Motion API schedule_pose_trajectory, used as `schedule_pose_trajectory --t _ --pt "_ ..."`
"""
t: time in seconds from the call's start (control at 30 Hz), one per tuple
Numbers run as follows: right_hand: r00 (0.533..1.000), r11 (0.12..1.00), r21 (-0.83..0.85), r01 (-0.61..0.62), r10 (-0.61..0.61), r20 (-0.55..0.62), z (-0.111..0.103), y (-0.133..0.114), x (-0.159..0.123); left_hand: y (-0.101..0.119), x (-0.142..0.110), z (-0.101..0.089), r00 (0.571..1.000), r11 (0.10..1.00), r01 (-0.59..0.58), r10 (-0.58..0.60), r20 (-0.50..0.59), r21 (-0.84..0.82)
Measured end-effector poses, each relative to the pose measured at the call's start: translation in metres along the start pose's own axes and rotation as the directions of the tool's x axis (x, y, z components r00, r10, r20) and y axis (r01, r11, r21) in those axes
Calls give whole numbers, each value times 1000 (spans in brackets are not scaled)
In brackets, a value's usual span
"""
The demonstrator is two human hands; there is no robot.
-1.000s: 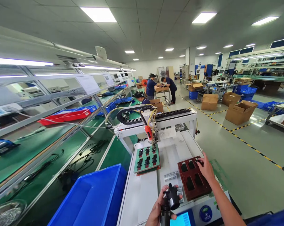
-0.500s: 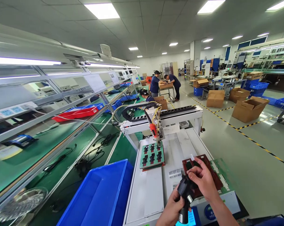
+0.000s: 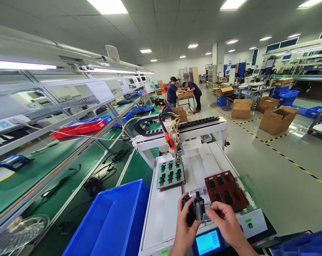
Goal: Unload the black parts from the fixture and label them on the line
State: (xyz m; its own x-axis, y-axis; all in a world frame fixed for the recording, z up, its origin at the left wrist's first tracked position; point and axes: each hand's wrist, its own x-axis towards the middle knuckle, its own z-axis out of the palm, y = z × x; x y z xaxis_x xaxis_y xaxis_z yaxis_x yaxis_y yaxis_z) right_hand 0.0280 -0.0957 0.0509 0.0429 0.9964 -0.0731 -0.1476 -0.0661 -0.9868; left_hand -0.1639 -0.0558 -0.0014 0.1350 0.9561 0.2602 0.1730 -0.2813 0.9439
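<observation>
The left hand [image 3: 186,222] is grasping what look like two black parts [image 3: 199,207] over the white machine [image 3: 166,213], near and left of the red tray [image 3: 221,188]. The right hand [image 3: 225,218] is hovering just right of them; whether its fingertips are pinching something small, I cannot tell. Uneven finger pressure could be letting one part slip toward the lit screen [image 3: 207,242].

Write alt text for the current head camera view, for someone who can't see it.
A person's left hand holds black parts above a white machine, with the right hand close beside them. On the machine are a dark red tray with cutouts and a green fixture bearing black pieces; a blue bin stands left.
</observation>
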Motion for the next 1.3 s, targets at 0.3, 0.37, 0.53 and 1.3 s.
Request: schedule_pose_trajectory --t 0.3,0.37,0.53,1.3 --pt "999 977 -212 -13 24 47 3 9 5 10 -9 1 997 995 25 -33 75 100" --pt "999 969 -247 -4 16 48 3 8 4 11 -8 1 996 995 30 -38 79 99" --pt "999 957 -289 13 0 44 3 7 1 12 -7 1 996 994 34 -42 73 100" --pt "997 998 -29 -64 66 49 0 52 -17 8 -24 24 973 908 -182 112 202 377"
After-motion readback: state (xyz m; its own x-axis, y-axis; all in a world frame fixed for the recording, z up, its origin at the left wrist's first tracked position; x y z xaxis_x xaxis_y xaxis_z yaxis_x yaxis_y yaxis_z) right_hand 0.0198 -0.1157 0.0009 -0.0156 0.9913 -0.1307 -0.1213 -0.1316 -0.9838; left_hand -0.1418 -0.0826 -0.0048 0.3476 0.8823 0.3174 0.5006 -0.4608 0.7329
